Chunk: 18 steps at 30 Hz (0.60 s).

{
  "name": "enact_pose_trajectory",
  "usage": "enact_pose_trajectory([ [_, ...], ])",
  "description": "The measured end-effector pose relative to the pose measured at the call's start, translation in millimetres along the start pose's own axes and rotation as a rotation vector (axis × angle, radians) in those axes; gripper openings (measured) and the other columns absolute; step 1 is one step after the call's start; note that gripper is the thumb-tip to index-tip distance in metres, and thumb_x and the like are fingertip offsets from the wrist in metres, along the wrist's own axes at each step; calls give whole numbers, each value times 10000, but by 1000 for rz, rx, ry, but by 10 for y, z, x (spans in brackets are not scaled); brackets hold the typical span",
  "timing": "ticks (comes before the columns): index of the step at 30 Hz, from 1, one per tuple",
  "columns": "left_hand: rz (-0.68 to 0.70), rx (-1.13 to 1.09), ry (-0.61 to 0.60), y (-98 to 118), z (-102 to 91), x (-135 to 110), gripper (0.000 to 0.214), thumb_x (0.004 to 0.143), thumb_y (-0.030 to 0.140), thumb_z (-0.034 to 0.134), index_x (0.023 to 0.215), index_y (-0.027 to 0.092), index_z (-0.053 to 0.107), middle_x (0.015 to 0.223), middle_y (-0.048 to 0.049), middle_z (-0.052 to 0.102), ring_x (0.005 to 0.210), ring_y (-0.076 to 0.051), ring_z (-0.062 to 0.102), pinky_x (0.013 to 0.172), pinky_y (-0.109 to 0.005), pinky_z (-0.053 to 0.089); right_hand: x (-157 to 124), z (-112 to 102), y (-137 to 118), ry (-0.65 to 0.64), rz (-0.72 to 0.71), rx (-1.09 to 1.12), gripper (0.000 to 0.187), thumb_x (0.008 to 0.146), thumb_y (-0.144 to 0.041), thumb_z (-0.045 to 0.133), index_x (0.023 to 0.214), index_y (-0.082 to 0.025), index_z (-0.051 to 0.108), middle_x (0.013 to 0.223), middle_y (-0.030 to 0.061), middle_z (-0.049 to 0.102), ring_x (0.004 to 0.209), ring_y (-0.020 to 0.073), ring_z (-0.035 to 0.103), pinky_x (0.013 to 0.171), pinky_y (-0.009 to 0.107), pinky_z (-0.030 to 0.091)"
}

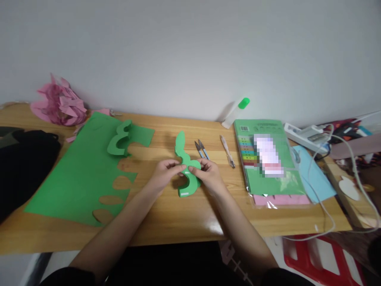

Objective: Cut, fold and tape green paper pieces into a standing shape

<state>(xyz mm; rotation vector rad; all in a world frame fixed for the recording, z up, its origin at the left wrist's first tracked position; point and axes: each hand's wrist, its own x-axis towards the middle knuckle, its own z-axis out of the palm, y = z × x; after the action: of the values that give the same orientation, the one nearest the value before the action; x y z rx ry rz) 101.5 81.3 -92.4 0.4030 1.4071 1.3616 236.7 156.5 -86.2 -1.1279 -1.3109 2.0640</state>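
Both my hands pinch a green paper cutout (185, 155) with leaf-like lobes over the middle of the wooden table (166, 214). My left hand (165, 172) grips its left side with closed fingers. My right hand (208, 172) pinches its right side. A small white strip shows on the cutout's lower end. A large green paper sheet (74, 178) with cut-away holes lies to the left, with another curled green cutout (120, 139) on it.
Small snips (201, 149) and a pen-like tool (228, 151) lie just beyond my right hand. A pack of coloured paper (268, 159), a glue stick (236, 111) and a power strip (306, 135) with cables sit right. Pink paper flower (59, 104) and a black bag (24, 163) sit left.
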Motion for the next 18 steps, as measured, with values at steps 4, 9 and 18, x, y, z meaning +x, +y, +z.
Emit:
enact_pose_trajectory([
  [4,-10,-30,-5,-3,0,4,270,495,309,834,634,136,681,594,0,650,552,-94,568,582,-214,449,14,-17,18,-4,-27,-8,400,505,-429,842,659,-167,582,605,-7,592,515,85,476,476,209,388],
  [9,-1,-39,-14,-26,-13,17,262,555,333,816,668,134,690,622,-10,668,569,-108,587,616,-235,481,19,-36,20,-21,-55,-21,399,524,-437,836,676,-164,588,612,-8,595,522,81,486,487,207,403],
  [18,76,71,-116,27,-32,3,287,562,391,818,664,155,692,614,-1,654,586,-102,564,610,-221,458,-16,-78,-12,-29,-176,-106,323,604,-394,814,748,-172,630,685,4,639,586,103,555,576,239,467],
])
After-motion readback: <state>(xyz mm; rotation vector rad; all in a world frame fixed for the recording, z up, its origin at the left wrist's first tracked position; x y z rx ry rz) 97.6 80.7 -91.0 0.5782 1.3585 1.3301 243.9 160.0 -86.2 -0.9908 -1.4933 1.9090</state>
